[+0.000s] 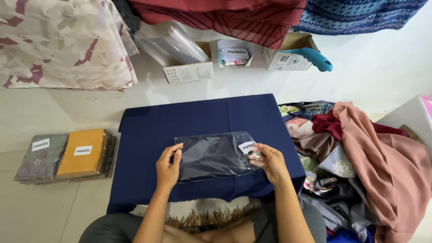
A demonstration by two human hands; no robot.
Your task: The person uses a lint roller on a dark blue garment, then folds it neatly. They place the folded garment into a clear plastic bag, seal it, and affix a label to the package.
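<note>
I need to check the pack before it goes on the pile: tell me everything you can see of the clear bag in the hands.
The clear plastic bag is a flat, glossy, rectangular sleeve holding a folded dark navy cloth. A small white label sits at its upper right corner. It lies flat on the navy-covered work surface, long side across. The left hand pinches its left edge; the right hand grips the right end, where the plastic looks crinkled. Whether it is sealed cannot be told.

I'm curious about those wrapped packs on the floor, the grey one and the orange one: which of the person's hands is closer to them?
Left. The left hand holds the clear bag's edge, on the side toward the orange pack. The right hand grips the bag's far end.
</note>
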